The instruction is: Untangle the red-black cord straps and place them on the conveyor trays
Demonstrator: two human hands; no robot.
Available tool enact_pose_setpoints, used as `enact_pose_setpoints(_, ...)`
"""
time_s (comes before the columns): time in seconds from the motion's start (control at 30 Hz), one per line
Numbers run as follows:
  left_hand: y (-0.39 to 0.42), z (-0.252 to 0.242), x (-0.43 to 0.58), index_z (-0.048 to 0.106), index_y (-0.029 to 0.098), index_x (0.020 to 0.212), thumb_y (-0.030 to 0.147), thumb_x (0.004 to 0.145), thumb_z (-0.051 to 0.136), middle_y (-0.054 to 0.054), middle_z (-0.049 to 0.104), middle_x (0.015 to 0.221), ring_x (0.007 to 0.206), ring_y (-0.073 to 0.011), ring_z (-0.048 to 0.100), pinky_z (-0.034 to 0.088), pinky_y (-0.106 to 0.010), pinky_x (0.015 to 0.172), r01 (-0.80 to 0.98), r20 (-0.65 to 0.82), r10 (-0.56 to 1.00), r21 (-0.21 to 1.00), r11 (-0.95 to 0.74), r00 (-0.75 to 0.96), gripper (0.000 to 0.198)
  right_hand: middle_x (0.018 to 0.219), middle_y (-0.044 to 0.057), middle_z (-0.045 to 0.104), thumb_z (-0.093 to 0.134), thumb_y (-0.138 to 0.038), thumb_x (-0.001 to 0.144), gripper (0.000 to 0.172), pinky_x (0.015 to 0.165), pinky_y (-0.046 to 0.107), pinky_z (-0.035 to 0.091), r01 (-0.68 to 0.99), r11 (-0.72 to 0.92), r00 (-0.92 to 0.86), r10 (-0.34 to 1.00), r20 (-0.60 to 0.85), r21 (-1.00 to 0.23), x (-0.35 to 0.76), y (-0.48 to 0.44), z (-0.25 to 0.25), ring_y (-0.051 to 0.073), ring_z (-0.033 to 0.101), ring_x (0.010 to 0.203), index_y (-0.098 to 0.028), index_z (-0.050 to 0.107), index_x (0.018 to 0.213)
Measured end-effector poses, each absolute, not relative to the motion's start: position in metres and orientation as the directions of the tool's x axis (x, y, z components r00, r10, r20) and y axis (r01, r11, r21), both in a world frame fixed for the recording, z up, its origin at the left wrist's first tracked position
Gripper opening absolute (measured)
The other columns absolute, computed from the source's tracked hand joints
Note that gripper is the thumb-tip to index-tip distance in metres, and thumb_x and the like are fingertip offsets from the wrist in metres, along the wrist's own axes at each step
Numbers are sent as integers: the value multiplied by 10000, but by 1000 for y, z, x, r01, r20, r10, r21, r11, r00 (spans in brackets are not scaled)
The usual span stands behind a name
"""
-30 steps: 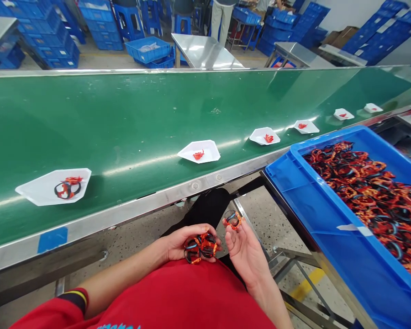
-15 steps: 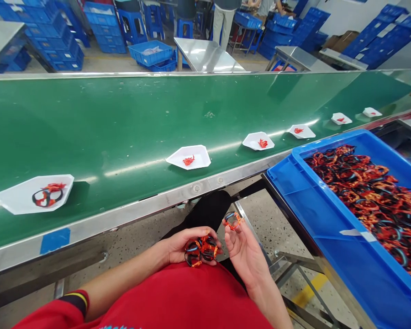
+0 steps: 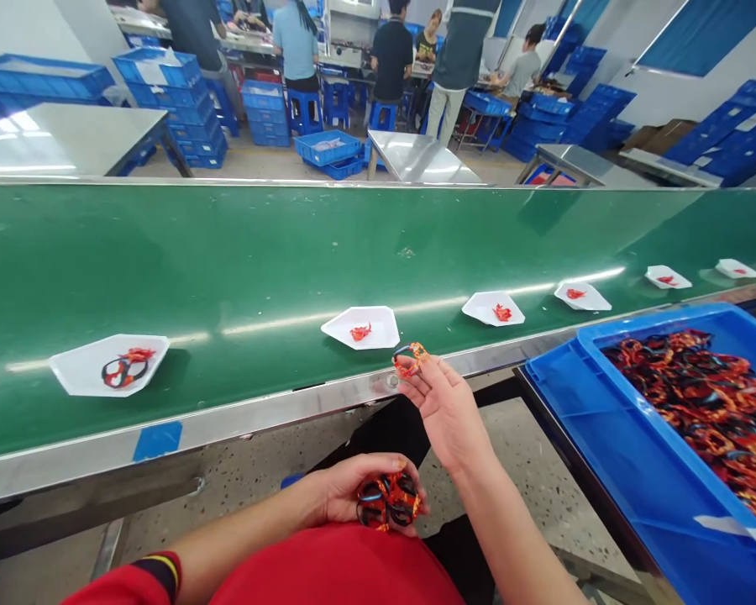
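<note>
My right hand point(image 3: 444, 407) reaches up to the steel edge of the green conveyor belt point(image 3: 290, 252), pinching a black-and-orange ring point(image 3: 409, 359) between thumb and fingertips. That ring hangs just below a white paper tray point(image 3: 360, 328) holding a small red-orange scrap. Low over my red shirt, my left hand point(image 3: 356, 491) is curled around a bunch of black-and-orange rings point(image 3: 387, 501), partly hidden by my fingers. Farther left, another white tray point(image 3: 108, 365) carries a similar ring and red-orange scraps. Several more trays point(image 3: 501, 308) line the belt to the right.
A blue plastic crate point(image 3: 580, 420) full of black-and-orange rings stands at the lower right, next to the belt. Beyond the belt are steel tables, stacks of blue crates, and several co-workers at benches and on blue stools.
My right hand has risen and moved forward to the belt edge with its ring. The view has tilted up, showing more of the room. My left hand stays low, holding its rings.
</note>
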State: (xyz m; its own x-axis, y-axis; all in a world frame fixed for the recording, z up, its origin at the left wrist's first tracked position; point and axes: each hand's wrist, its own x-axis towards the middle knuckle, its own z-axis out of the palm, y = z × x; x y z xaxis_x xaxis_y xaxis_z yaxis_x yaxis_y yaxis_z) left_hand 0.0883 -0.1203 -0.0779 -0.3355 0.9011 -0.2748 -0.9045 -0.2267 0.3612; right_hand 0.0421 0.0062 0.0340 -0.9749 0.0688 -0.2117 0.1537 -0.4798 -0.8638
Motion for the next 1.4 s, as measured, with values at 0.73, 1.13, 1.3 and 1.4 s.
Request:
enact_pose_setpoints(0.73,-119,-75,88,628,122,924,303,780,573,-115,650,938,945,-262,637,463,-423,860,-922,-317,897,332,-200,-309,238,942,33,681,672,-407,743,239,733,305,519,-170,216,-978,80,191,-962,9,-26,34,167,627,853,-184,604,796)
enact_pose_setpoints(1.13,-122,-82,83,616,125,955,366,826,499,-129,658,978,955,-260,628,501,-389,782,-936,-277,913,268,-227,-300,298,853,20,646,552,-301,849,188,661,248,473,-110,547,-990,-131,45,-830,92,45,32,123,577,701,-215,615,1003)
enact_pose_setpoints(1.3,-115,-86,81,620,109,946,368,852,471,-122,662,939,839,-205,641,526,-348,733,-946,-340,894,242,-217,-292,313,1129,53,594,630,-247,781,413,609,231,489,-83,594,-950,-289,-117,-800,145,67,6,127,584,750,-266,550,1187)
enact_pose_setpoints(1.4,-113,-84,83,623,120,928,344,841,503,-82,657,855,768,-186,639,531,-305,661,-943,-374,875,246,-224,-306,268,1228,47,553,594,-242,816,388,813,278,503,-152,616,-941,-330,-77,-772,153,63,-10,167,588,967,-304,563,1197)
